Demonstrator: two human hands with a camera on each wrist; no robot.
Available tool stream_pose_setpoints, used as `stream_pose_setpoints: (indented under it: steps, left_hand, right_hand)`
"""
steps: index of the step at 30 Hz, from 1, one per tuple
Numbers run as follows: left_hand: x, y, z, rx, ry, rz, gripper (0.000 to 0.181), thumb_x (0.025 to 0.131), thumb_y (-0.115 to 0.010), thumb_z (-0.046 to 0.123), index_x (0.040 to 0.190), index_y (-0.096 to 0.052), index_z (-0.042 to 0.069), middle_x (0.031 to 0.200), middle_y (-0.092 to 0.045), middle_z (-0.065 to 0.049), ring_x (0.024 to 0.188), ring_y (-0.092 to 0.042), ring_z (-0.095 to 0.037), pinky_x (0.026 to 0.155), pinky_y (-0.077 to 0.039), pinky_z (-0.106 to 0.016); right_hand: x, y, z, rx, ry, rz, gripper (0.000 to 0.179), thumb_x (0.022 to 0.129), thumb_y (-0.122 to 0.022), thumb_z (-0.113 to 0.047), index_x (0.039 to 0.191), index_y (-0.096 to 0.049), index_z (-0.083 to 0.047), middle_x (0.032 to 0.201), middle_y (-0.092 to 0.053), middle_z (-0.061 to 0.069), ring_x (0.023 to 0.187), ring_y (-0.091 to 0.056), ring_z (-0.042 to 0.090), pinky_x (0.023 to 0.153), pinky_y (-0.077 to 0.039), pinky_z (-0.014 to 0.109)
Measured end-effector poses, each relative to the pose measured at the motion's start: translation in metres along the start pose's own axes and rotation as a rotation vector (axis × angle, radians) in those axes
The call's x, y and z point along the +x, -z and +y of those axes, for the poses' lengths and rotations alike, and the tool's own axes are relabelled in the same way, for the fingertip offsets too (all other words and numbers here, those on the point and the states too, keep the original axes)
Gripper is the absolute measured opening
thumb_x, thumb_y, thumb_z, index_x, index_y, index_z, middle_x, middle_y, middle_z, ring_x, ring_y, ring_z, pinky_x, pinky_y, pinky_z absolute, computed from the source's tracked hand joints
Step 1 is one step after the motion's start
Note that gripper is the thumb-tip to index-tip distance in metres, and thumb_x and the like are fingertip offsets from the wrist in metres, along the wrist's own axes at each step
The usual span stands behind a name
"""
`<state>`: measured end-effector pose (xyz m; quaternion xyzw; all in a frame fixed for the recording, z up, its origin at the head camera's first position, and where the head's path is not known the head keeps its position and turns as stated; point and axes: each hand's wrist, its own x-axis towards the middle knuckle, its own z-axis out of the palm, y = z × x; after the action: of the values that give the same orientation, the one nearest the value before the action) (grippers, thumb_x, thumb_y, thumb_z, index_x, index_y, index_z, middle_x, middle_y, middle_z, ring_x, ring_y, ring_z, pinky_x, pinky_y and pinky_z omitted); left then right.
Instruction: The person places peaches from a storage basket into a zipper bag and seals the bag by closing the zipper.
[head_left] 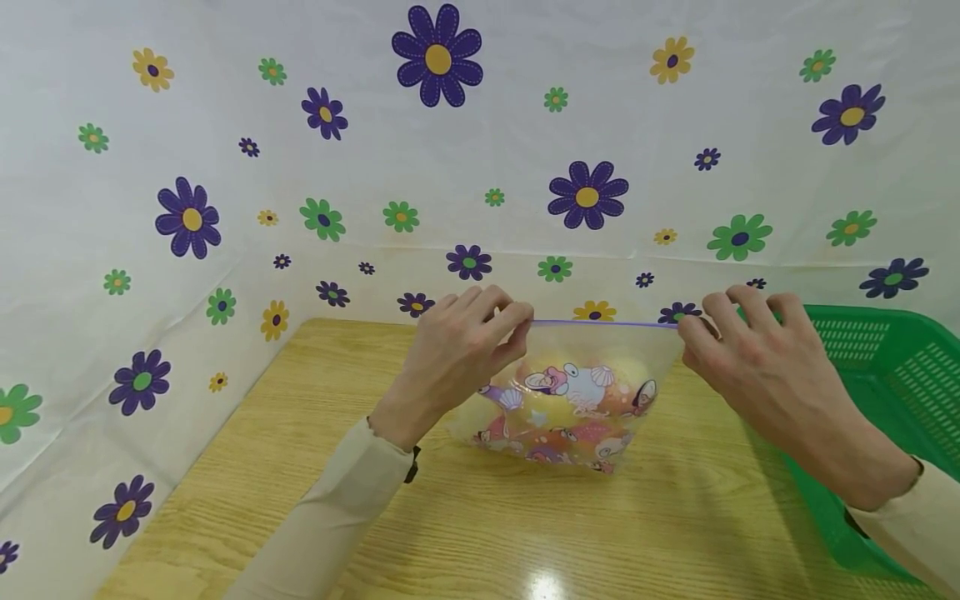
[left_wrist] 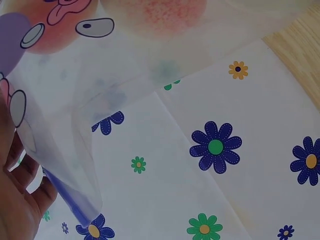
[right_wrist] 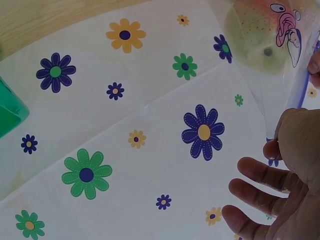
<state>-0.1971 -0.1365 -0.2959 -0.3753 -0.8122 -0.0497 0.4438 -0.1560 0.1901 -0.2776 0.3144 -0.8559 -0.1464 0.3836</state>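
Note:
A clear zip bag point(head_left: 577, 392) with cartoon sea-creature prints and a purple zip strip is held up over the wooden table by its top edge. Round yellow-red fruit point(right_wrist: 257, 42) shows through its plastic. My left hand point(head_left: 468, 342) pinches the strip toward its left end, the thumb hidden behind the fingers in the head view. At the right end, my right hand point(head_left: 757, 350) pinches the top corner between thumb and index finger. The other right fingers point(right_wrist: 260, 175) stand apart from the bag, loosely bent.
A green plastic basket point(head_left: 862, 383) stands on the right of the table point(head_left: 300, 467), partly behind my right forearm. White cloth point(head_left: 495, 150) printed with purple, green and yellow flowers hangs behind and along the left side.

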Motion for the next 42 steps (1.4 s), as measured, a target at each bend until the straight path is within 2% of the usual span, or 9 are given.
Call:
stream_pose_setpoints:
  steps: [14,25,36,42]
  left_hand:
    - [-0.0031,0.0007,-0.0012,-0.007,-0.006,0.002,0.008,0.097,-0.065,0.016,0.098,-0.073,0.016,0.088,-0.069,0.001,0.068,-0.060,-0.013,0.056,-0.047,-0.022]
    - [-0.0018,0.0010,-0.0016,-0.005,-0.008,0.003,0.007,0.097,-0.065,0.017,0.098,-0.073,0.016,0.088,-0.069,0.001,0.068,-0.059,-0.014,0.056,-0.046,-0.021]
    - [-0.0023,0.0011,-0.0017,-0.023,0.001,0.008,0.008,0.097,-0.066,0.017,0.099,-0.074,0.016,0.089,-0.069,0.001,0.069,-0.061,-0.014,0.057,-0.048,-0.023]
    - [-0.0037,0.0000,-0.0029,-0.029,0.005,0.008,0.008,0.096,-0.067,0.017,0.099,-0.074,0.016,0.089,-0.069,0.000,0.070,-0.062,-0.014,0.057,-0.049,-0.023]
  right_hand:
    - [-0.0013,-0.0012,0.0002,0.015,0.004,0.024,0.046,0.071,-0.090,-0.015,0.099,-0.055,-0.002,0.098,-0.063,0.023,0.100,-0.059,0.045,0.077,-0.052,0.060]
    - [-0.0009,0.0005,0.0019,0.004,0.013,-0.001,0.039,0.077,-0.085,-0.015,0.097,-0.054,-0.001,0.096,-0.061,0.023,0.097,-0.058,0.044,0.077,-0.052,0.059]
    - [-0.0026,-0.0017,0.0016,0.000,0.008,0.027,0.045,0.071,-0.090,-0.015,0.097,-0.055,-0.001,0.098,-0.062,0.024,0.099,-0.058,0.045,0.076,-0.053,0.060]
    - [-0.0030,-0.0022,0.0021,0.003,0.012,0.032,0.039,0.076,-0.084,-0.015,0.097,-0.055,-0.001,0.097,-0.061,0.023,0.099,-0.058,0.045,0.076,-0.053,0.060]
